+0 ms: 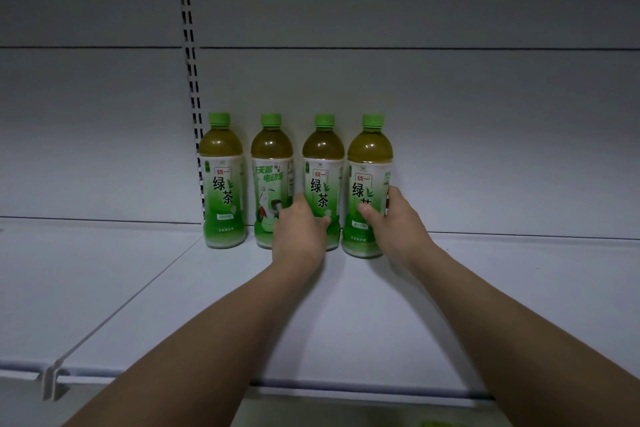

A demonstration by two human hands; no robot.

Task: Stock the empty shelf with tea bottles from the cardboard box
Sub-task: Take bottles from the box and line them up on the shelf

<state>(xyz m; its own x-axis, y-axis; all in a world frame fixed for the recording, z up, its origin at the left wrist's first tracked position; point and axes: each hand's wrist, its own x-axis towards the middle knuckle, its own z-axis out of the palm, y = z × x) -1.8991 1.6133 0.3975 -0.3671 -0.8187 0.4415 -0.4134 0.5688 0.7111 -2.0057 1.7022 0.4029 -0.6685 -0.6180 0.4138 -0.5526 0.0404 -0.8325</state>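
Several green tea bottles with green caps stand upright in a row at the back of the white shelf. From the left: the first bottle, the second bottle, the third bottle, the fourth bottle. My left hand is wrapped around the lower part of the third bottle. My right hand grips the fourth bottle at its label, thumb in front. The cardboard box is out of view.
A slotted upright rail runs up the back panel just left of the bottles. A white divider bracket sits at the shelf's front left edge. Bare shelf extends right of the bottles and in front of them.
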